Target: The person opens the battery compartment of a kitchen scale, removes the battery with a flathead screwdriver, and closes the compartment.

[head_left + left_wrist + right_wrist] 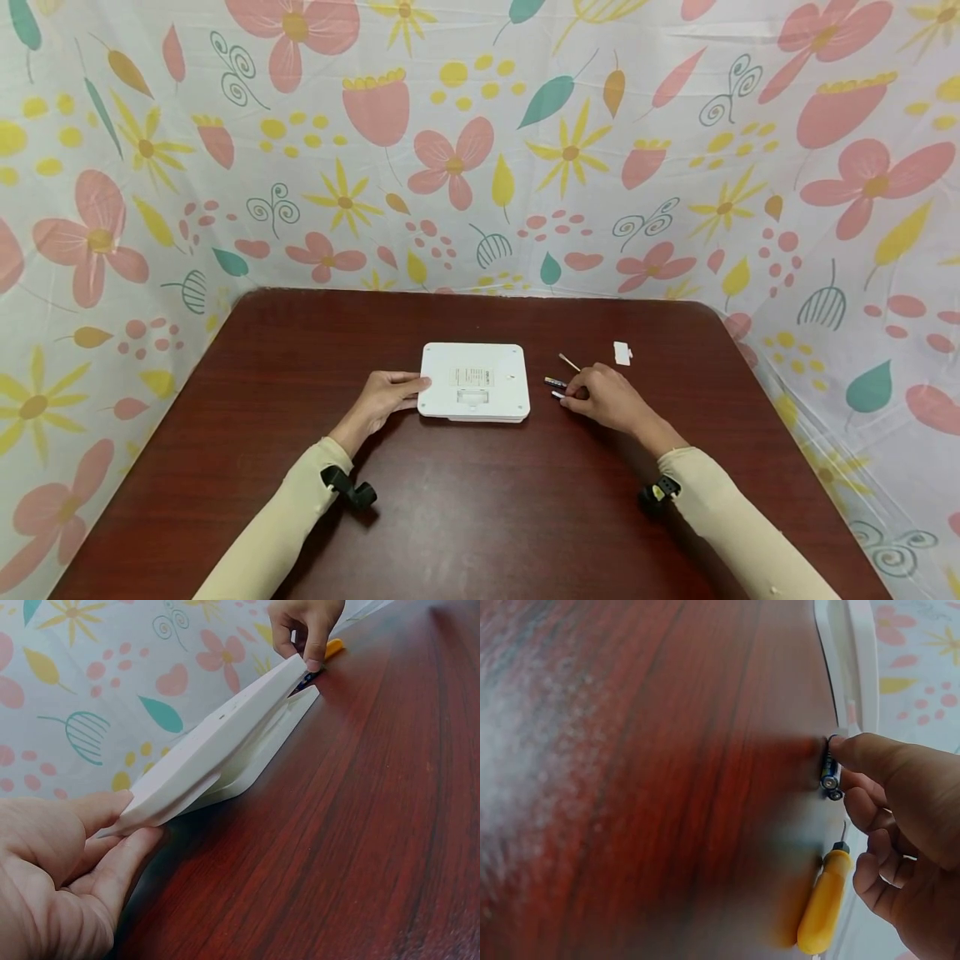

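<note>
A flat white device (474, 383) lies underside up in the middle of the dark wooden table (480, 517), with an open recess in its near edge. My left hand (408, 387) grips the device's left edge, thumb on top and fingers beneath (124, 825). Just right of the device lie two small batteries (556, 383). My right hand (570, 398) has curled fingers pinching one battery (829, 772) against the table. A screwdriver with a yellow handle (821, 907) lies beside that hand.
A small white cover piece (622, 353) lies at the back right of the table. Flowered cloth walls (480, 150) close in the table on the left, back and right. Bare wood stretches in front of the device.
</note>
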{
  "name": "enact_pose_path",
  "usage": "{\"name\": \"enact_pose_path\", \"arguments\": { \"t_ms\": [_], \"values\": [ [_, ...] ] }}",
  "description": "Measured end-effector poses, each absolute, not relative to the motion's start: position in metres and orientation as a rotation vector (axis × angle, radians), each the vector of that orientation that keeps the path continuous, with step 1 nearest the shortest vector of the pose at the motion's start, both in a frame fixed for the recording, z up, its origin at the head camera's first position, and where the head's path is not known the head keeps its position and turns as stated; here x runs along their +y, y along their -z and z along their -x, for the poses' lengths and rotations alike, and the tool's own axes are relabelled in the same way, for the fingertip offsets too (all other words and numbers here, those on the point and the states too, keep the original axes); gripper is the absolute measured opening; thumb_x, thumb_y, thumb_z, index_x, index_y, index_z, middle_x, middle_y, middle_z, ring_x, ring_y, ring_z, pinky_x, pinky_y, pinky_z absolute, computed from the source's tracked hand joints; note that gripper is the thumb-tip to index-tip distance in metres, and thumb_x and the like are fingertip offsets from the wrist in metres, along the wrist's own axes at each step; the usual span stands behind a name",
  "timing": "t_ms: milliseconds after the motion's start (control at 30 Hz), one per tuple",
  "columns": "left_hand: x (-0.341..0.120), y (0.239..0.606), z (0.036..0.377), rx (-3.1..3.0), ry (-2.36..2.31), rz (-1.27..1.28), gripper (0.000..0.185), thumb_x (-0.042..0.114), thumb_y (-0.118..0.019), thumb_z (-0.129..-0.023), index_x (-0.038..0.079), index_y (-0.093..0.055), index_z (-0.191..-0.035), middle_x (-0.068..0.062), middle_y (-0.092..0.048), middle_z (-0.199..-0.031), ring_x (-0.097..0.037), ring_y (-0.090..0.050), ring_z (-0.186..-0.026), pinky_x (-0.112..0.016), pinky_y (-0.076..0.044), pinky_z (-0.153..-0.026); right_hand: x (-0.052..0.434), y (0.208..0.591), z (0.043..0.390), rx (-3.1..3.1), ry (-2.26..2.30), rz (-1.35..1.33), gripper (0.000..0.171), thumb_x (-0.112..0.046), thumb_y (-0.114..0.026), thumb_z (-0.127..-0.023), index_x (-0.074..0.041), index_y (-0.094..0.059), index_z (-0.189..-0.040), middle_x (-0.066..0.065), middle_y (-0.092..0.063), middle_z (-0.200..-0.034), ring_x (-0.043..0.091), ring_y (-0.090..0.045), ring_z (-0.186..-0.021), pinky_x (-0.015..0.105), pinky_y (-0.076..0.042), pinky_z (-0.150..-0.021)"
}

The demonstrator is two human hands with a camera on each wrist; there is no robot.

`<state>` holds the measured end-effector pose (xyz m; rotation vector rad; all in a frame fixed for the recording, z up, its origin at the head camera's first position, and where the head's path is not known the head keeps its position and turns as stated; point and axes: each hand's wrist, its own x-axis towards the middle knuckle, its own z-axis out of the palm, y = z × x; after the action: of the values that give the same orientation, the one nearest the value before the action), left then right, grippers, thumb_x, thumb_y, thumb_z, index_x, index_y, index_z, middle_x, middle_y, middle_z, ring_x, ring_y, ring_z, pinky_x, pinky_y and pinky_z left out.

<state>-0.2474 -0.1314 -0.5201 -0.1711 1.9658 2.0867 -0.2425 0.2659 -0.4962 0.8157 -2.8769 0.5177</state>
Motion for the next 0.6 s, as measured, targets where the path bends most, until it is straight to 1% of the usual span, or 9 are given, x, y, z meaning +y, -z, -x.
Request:
{"name": "enact_pose_path", "arguments": {
  "t_ms": [133,267,500,600],
  "values": [
    [-0.131,0.520,0.248,1.964,-2.089,0.178,0.041,0.004,-0.077,-0.091,-0.017,-0.063,-0.124,-0.022,-0.074,-0.106,-0.016,-0.073,-0.084,-0.031,-0.064,-0.080,0.268,0.494,0.242,-2.889,-0.530,-0.801,0.010,-0.026,-0.086,-0.084,-0.019,-0.079,-0.082,-0.013,-0.068,-0.078,0.012,-0.052,-0.075,0.029,-0.047,-0.062],
    [-0.131,0.521,0.248,1.965,-2.086,0.177,0.042,0.005,-0.077,-0.091,-0.017,-0.063,-0.125,-0.023,-0.073,-0.109,-0.017,-0.073,-0.085,-0.031,-0.064,-0.081,0.269,0.489,0.241,-2.901,-0.556,-0.776,0.012,-0.028,-0.085,-0.086,-0.017,-0.079,-0.084,-0.012,-0.067,-0.078,0.011,-0.049,-0.074,0.027,-0.044,-0.060],
    [-0.131,0.519,0.247,1.971,-2.072,0.186,0.042,0.005,-0.077,-0.091,-0.016,-0.064,-0.125,-0.023,-0.072,-0.111,-0.017,-0.073,-0.087,-0.032,-0.064,-0.083,0.267,0.482,0.240,-2.861,-0.567,-0.784,0.012,-0.027,-0.081,-0.090,-0.018,-0.080,-0.082,-0.010,-0.065,-0.077,0.013,-0.049,-0.074,0.027,-0.043,-0.060],
    [-0.131,0.518,0.247,1.970,-2.066,0.179,0.042,0.005,-0.077,-0.091,-0.016,-0.064,-0.125,-0.023,-0.072,-0.112,-0.017,-0.073,-0.088,-0.032,-0.064,-0.083,0.266,0.479,0.239,-2.854,-0.584,-0.775,0.012,-0.027,-0.080,-0.091,-0.018,-0.079,-0.083,-0.010,-0.066,-0.079,0.015,-0.051,-0.077,0.027,-0.043,-0.061]
  ]
}}
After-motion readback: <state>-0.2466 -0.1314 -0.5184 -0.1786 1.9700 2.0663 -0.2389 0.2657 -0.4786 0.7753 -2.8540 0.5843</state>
